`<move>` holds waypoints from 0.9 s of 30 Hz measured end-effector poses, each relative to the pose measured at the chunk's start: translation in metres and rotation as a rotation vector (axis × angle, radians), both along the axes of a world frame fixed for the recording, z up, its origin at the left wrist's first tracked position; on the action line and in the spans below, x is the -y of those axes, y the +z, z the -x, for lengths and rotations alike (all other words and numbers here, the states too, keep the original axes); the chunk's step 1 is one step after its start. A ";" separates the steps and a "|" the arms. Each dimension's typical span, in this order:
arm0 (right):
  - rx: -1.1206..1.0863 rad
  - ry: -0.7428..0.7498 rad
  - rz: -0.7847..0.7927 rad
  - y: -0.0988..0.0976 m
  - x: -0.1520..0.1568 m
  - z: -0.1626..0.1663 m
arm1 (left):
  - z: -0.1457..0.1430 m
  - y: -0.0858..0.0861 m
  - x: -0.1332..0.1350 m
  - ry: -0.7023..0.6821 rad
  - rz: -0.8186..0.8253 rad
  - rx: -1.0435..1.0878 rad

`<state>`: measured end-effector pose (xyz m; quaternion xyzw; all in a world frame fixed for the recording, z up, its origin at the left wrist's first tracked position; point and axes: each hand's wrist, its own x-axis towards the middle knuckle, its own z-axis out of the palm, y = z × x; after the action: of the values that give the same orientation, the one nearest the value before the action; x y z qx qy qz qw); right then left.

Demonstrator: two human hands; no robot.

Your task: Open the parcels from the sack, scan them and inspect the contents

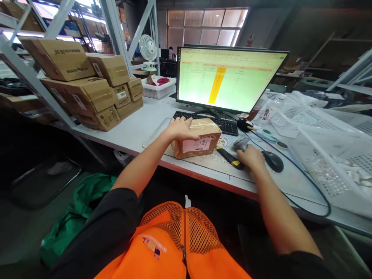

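Cardboard parcel [200, 144], brown, taped and labelled, sits on the white counter [136, 131], left hand [181, 130] spread flat on top. At its 3 o'clock, right hand [251, 157] rests on an unlifted grey handheld scanner [240, 143], grip unclear.

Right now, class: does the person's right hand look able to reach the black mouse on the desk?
Probably yes. The right hand rests against the scanner, and the mouse lies just beyond it on the desk, with nothing standing between them.
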<state>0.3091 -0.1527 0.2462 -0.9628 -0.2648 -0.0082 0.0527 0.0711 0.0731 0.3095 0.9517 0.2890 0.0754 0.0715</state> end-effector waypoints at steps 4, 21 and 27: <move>0.099 0.288 -0.032 0.018 0.048 0.037 | -0.001 -0.003 0.000 -0.010 0.005 0.034; 0.124 0.217 -0.057 -0.001 0.042 -0.004 | 0.037 -0.056 -0.008 -0.106 0.161 1.069; 0.107 0.099 -0.028 -0.023 0.037 -0.033 | 0.045 -0.135 -0.013 -0.043 0.724 1.004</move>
<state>0.3424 -0.1900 0.2231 -0.9460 -0.3142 -0.0607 0.0520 0.0258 0.0866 0.1743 0.7210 0.2083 0.4095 0.5187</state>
